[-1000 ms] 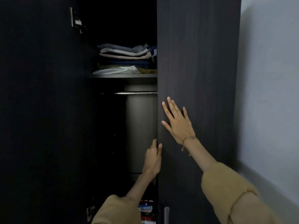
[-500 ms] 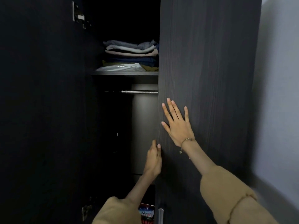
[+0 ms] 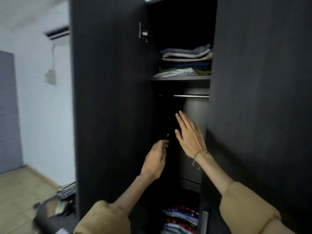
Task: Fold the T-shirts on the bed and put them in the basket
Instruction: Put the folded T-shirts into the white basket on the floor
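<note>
1. Head view: a dark wardrobe stands with its doors open, and both arms reach into the gap between them.
2. The right hand is raised in front of the opening with its fingers straight and spread, palm turned toward the right door; it holds nothing, and motion blur hides whether its fingertips touch the door edge. A thin bracelet sits on that wrist.
3. The left hand is lower and to the left, fingers curled, with thumb and forefinger drawn together near a small pale fitting on the inside of the wardrobe; whether it pinches anything I cannot tell.
4. Both forearms come out of mustard-coloured sleeves.
5. Folded clothes are stacked on the upper shelf, with a pale plastic bag at the front of the stack.
6. A metal hanging rail runs just under the shelf.
7. Another pile of folded T-shirts, red, blue and white, lies at the bottom of the wardrobe between the arms.
8. To the left, a pale wall, a wall vent and tiled floor show, with blurred dark items on the floor beside the wardrobe.
</note>
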Tool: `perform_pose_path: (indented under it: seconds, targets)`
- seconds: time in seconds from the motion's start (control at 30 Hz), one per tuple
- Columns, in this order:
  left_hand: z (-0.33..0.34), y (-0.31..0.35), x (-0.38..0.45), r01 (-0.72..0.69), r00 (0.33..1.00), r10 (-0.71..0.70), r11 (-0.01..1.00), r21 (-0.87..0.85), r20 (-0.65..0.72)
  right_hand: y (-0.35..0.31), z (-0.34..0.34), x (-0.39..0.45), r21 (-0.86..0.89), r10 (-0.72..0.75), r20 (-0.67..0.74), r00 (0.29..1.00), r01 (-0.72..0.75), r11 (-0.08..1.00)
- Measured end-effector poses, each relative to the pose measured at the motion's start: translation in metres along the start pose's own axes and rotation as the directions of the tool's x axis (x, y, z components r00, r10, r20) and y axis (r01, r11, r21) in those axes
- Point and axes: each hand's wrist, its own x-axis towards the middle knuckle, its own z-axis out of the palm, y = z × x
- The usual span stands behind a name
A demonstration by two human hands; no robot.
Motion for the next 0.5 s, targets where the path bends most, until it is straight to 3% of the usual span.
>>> perform_pose_path:
  seconds: [0.13, 0.27, 0.43, 0.5]
  targets:
    - [-0.082, -0.005, -0.006, -0.05, 0.982, 0.079, 0.984, 0.172, -0.17, -0.044, 0.012, 0.006, 0.147, -0.043, 0.02, 0.999, 0.04, 0.988]
    - [-0.157, -0.004, -0.005, -0.096, 0.92, 0.213, 0.935, 0.34, -0.328, -0.094, 0.032, 0.0, 0.311, -0.013, 0.077, 0.997, -0.011, 0.95]
    - [-0.218, 0.008, 0.01, -0.246, 0.831, 0.476, 0.78, 0.576, -0.289, -0.166, 0.052, -0.009, 0.445, -0.088, 0.095, 0.992, 0.036, 0.895]
    - [-0.242, 0.006, 0.019, -0.192, 0.824, 0.477, 0.742, 0.642, -0.305, -0.2, 0.055, -0.007, 0.508, -0.106, 0.051, 0.993, 0.065, 0.859]
